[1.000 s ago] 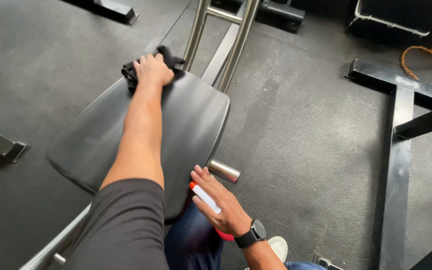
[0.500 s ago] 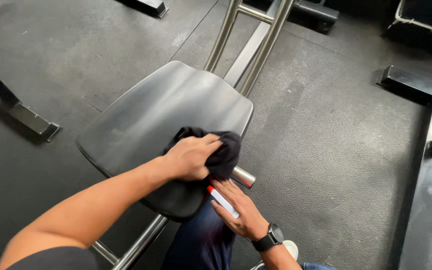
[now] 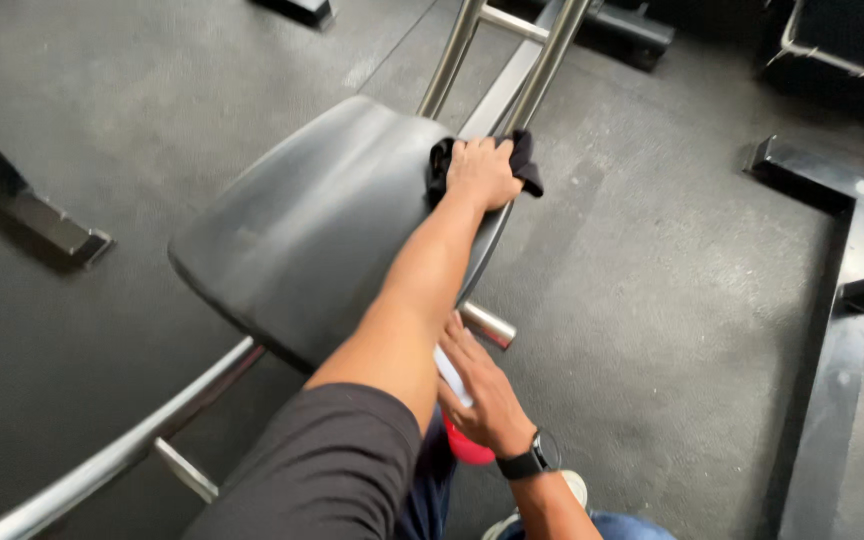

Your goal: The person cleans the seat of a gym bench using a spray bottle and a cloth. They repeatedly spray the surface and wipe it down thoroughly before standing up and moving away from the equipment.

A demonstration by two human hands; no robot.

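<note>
We press our left hand [image 3: 482, 172] flat, gripping the black cloth [image 3: 524, 158] against the seat pad's [image 3: 302, 230] far edge; our right hand [image 3: 482, 395] clasps a spray bottle [image 3: 457, 400] nearby.

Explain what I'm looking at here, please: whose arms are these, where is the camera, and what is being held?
The one view comes from a camera worn on a person's head, looking down at their own arms. The left hand is stretched out, pressing a dark cloth on the far edge of a black padded seat that sits on a shiny metal frame. The right hand, with a black wristwatch, is close to the body and grips a bottle with a white upper part and a red base, just below a short metal peg. Underneath is dark rubber flooring.
</note>
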